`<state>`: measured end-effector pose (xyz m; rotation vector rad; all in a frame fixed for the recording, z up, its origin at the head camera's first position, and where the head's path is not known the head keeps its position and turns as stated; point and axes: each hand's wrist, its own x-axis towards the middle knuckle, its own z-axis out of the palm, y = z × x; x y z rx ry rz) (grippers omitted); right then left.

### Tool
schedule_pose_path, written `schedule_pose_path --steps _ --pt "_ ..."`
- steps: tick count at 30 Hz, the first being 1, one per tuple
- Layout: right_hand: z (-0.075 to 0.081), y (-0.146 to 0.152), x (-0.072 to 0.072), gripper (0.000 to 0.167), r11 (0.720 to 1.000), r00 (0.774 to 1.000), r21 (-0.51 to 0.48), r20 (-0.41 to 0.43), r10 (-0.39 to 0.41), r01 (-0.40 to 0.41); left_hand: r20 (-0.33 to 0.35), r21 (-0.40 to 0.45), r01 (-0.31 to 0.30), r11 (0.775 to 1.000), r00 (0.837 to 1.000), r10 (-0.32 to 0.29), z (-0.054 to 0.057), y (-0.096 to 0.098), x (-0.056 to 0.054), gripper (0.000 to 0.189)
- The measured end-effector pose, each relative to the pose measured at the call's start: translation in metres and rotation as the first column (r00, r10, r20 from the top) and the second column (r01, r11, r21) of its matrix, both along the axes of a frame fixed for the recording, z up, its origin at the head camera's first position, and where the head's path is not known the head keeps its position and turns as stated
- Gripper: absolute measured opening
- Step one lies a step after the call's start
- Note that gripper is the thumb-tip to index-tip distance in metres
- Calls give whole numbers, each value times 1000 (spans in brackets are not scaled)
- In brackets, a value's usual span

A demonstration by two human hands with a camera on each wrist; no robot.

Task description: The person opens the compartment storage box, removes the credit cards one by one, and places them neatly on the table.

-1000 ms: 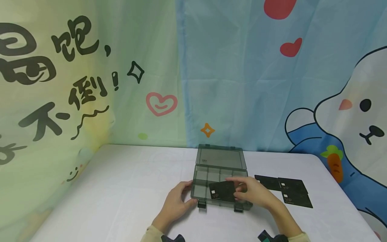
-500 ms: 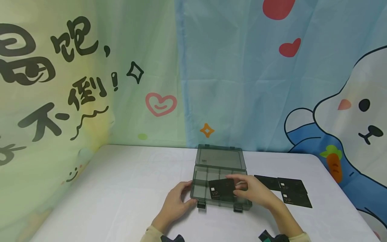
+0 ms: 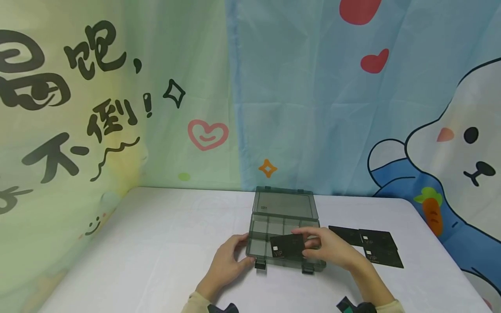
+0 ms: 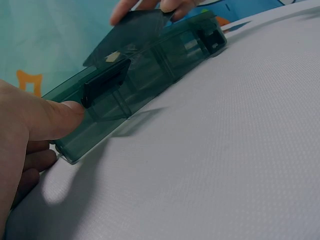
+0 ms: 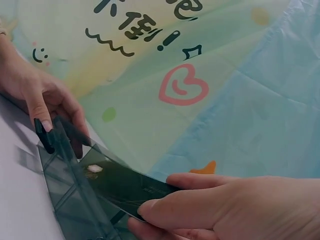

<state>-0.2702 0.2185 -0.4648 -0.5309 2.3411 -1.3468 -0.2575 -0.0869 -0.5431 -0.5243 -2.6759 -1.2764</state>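
A see-through grey compartment box (image 3: pixel 258 248) lies on the table with its lid (image 3: pixel 285 204) swung back. My left hand (image 3: pixel 230 261) grips the box's left end, thumb at the front wall beside a latch (image 4: pixel 106 84) and fingers round the side. Between thumb and fingers, my right hand (image 3: pixel 330 248) pinches the right end of a black VIP card (image 3: pixel 285 247). In the left wrist view, that card (image 4: pixel 131 37) stands tilted over the box's front rim. Its chip end (image 5: pixel 100 172) points toward the left hand in the right wrist view.
To the right of the box, three black cards lie on the white table (image 3: pixel 164 243): one at the back (image 3: pixel 346 235), one beside it (image 3: pixel 377 239), and a front one (image 3: pixel 383 257) that overlaps in view. A printed curtain (image 3: pixel 188 78) hangs behind the table's far edge.
The card in my right hand rises very slightly by half a second ago, then sits a little lower now. My left hand and the box keep their place.
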Motion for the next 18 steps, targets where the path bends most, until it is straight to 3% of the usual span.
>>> schedule_pose_path --steps 11,18 --pt "8 10 2 57 999 999 39 -4 -38 38 -1 -12 -8 1000 1000 8 2 0 -1 61" --pt "8 19 5 57 998 998 -4 18 -63 64 20 -15 -5 1000 1000 5 4 1 2 61"
